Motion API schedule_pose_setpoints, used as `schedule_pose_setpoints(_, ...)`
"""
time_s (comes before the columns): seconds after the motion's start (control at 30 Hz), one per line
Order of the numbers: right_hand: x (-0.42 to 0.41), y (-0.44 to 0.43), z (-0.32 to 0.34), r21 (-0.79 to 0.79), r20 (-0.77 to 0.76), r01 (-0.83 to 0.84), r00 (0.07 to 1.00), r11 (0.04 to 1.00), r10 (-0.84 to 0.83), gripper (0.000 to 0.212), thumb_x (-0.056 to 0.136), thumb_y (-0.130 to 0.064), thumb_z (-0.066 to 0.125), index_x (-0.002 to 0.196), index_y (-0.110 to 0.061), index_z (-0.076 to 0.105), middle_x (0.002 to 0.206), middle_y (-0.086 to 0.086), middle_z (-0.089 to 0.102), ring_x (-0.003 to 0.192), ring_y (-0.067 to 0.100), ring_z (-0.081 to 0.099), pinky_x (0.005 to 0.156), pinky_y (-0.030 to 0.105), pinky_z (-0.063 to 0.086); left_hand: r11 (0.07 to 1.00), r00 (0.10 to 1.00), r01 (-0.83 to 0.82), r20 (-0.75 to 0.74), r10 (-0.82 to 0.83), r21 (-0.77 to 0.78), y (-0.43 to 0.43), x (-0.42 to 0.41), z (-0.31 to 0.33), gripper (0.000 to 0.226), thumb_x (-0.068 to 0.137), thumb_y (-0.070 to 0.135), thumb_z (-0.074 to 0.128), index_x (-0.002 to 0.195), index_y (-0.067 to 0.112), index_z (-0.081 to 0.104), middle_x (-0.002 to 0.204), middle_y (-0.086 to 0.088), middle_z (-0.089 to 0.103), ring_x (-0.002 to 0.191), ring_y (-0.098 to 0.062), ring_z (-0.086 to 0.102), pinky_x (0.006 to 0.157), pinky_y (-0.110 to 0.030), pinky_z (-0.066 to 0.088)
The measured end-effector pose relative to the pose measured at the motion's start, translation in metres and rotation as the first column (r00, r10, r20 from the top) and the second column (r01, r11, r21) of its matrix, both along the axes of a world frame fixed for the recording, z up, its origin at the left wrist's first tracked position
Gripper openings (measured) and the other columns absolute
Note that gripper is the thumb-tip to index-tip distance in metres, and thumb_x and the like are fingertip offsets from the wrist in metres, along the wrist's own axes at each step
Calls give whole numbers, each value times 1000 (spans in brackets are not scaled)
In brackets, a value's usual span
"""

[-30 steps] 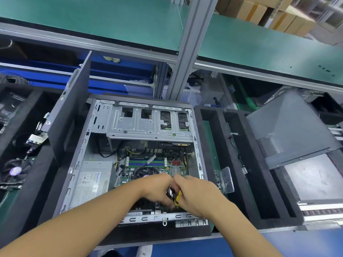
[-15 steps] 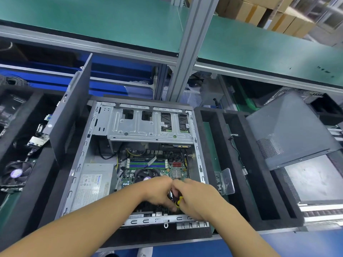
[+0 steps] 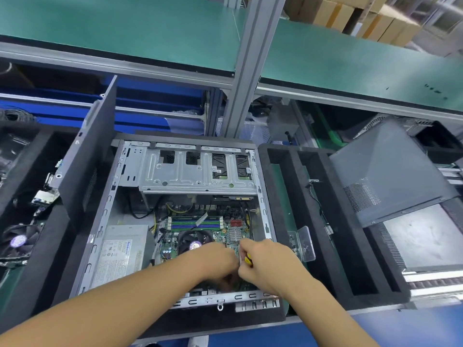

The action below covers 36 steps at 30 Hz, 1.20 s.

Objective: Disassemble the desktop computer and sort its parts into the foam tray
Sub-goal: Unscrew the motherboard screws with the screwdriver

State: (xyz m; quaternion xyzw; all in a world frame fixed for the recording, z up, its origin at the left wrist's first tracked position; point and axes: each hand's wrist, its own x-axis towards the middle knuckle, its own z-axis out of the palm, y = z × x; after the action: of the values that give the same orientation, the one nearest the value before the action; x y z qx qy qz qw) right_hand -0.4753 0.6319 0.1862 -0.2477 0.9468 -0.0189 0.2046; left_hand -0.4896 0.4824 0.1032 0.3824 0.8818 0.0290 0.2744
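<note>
The desktop computer point(image 3: 175, 176) lies open on its side between two foam trays, with its drive cage across the far end and the power supply point(image 3: 120, 254) along its left wall. Both hands work over the motherboard point(image 3: 233, 235) close to the near rail. The right hand point(image 3: 268, 266) grips a yellow-handled tool point(image 3: 248, 259). The left hand point(image 3: 215, 264) touches it with fingers curled downward, blurred, so its hold cannot be told. A dark side panel point(image 3: 87, 171) stands upright at the case's left edge. The right foam tray point(image 3: 293, 176) touches the case, its long slots mostly open. A fan point(image 3: 20, 240) lies in the left foam tray point(image 3: 37, 266).
</note>
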Motion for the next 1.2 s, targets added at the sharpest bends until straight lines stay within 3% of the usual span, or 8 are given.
schedule_pose_setpoints(0.13, 2, 2, -3, 31, -28, -55, 998, 998, 56, 9, 84, -34, 44, 89, -27, 40, 64, -4, 36, 61, 28, 42, 47, 29, 22, 991, 996, 30, 91, -18, -130, 21, 2, 1, 18, 93, 0, 49, 106, -4, 61, 116, -18, 63, 107, -40, 60, 85, -49, 51)
schedule_pose_setpoints(0.4, 4, 0, 0, 36, -34, -58, 998, 998, 59, 10, 84, -29, 45, 90, -25, 39, 70, 0, 39, 64, 31, 42, 51, 30, 27, 970, 979, -121, 134, 151, -210, 39, 6, -11, 38, 101, 7, 44, 138, 0, 49, 143, -17, 49, 134, -35, 44, 109, -43, 38)
schedule_pose_setpoints(0.53, 6, 3, 3, 30, -39, -41, 998, 999, 42, 14, 84, -27, 46, 96, -21, 46, 74, 2, 42, 64, 32, 43, 56, 33, 30, 918, 906, -396, 156, 393, -15, 36, 8, -10, 40, 95, 25, 60, 130, 6, 52, 127, -13, 62, 115, -28, 61, 81, -29, 46)
schedule_pose_setpoints(0.73, 8, 3, 5, -5, -28, -32, 999, 999, 31, 10, 83, -27, 45, 91, -22, 40, 72, 1, 42, 63, 32, 44, 56, 33, 32, 992, 969, -79, 225, 101, -103, 34, 6, 2, 35, 100, 5, 41, 132, -2, 54, 137, -20, 53, 128, -34, 48, 107, -40, 37)
schedule_pose_setpoints(0.9, 7, 10, 9, -49, -30, 4, 1000, 999, -6, 15, 83, -30, 46, 96, -23, 47, 71, -1, 43, 63, 30, 45, 53, 32, 29, 996, 956, -32, 287, 53, -78, 29, 0, 19, 24, 94, 2, 48, 116, -3, 59, 121, -20, 62, 107, -35, 58, 90, -39, 46)
schedule_pose_setpoints(1.0, 5, 14, 17, -109, -40, 41, 998, 993, -45, 12, 83, -35, 48, 91, -27, 45, 68, -3, 41, 66, 29, 46, 55, 32, 30, 999, 928, -30, 371, 15, 34, 11, -16, 42, 11, 90, 16, 61, 101, 17, 66, 95, 5, 65, 74, -12, 56, 62, -20, 42)
schedule_pose_setpoints(1.07, 2, 17, 27, -188, -60, 92, 993, 978, -105, 12, 82, -40, 50, 85, -29, 45, 65, -6, 42, 68, 26, 47, 55, 32, 31, 990, 923, -88, 382, 38, 113, -4, -34, 68, 2, 92, 25, 63, 93, 26, 64, 79, 16, 62, 66, -3, 56, 60, -18, 41)
schedule_pose_setpoints(1.2, -9, 31, 56, -419, -133, 256, 932, 871, -338, 15, 77, -39, 50, 75, -27, 42, 58, -1, 51, 63, 21, 50, 54, 32, 41, 858, 924, -324, 327, 197, 399, -7, -69, 118, 10, 98, 22, 56, 88, 24, 55, 74, 5, 67, 59, -6, 59, 59, -19, 48)
